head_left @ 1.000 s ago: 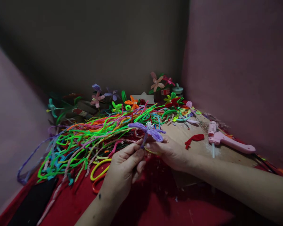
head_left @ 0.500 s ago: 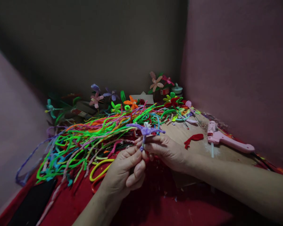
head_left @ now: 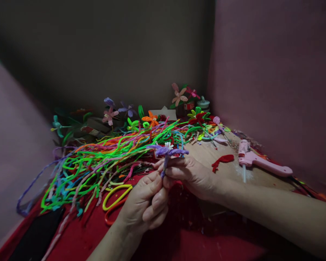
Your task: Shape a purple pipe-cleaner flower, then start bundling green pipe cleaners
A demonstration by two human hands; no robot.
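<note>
Two hands, left hand (head_left: 149,199) and right hand (head_left: 195,175), share one narrow grip, fingertips pinching the stem of one fuzzy purple flower (head_left: 167,152), upright above the red cloth (head_left: 179,235). One pink glue gun (head_left: 260,162) lies well apart, at the board's (head_left: 252,175) right side; yellow-and-orange looped handles (head_left: 116,197) sit beside the left hand.
</note>
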